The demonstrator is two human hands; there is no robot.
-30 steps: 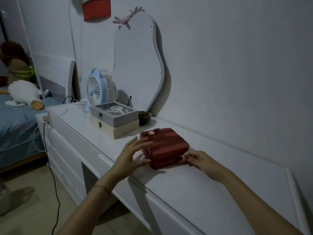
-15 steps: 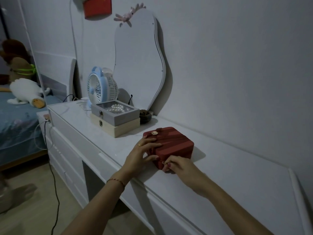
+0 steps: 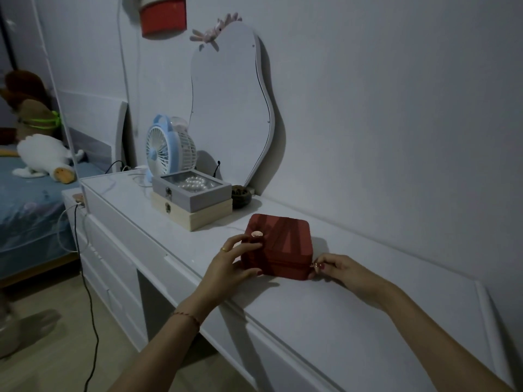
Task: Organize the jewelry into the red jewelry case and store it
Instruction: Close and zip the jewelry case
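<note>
Blue-and-white desk fan (image 3: 169, 154), round grille, at our far left. Grey glass-lidded box (image 3: 192, 189), pearls inside, stacked on a cream wooden box (image 3: 195, 215). Our left hand (image 3: 233, 265): fingers curled over the near-left corner of the closed red jewelry case (image 3: 283, 246), likely steadying it. Case: square, rounded, ribbed, round clasp, mid-worktop (image 3: 353, 301). Our right hand (image 3: 339, 271): fingers pinching its near-right corner, perhaps a zip pull; we cannot tell.

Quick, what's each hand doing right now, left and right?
Left hand: holds the red jewelry case at its left corner.
Right hand: pinches something small at the case's right corner, apparently its zipper pull.
</note>
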